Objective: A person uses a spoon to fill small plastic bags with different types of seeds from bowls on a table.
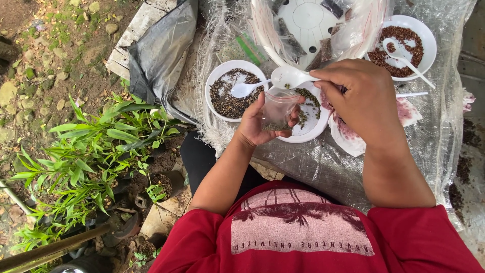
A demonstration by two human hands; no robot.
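Currently we're mid-fill: left hand [262, 121] closed around a small clear bag [278, 111], held open above the table edge [313, 162], a few dark seeds at its bottom. Right hand [361, 98] pinches a white plastic spoon [290, 77], bowl right over the bag's mouth. Seed dishes sit just behind: left dish [222, 96], middle dish [316, 124]. Next move, we judge, needs a steady tilt, spoon centred on the opening, to avoid spills.

A white bowl of reddish-brown seeds [404, 45] with its own spoon sits at the far right of the tabletop [323, 162], which is covered in clear plastic sheeting. Leafy green seedlings in dark pots [96, 151] crowd the left. Beyond them, a stony dirt ground [45, 45] and a crumpled grey bag [161, 50].
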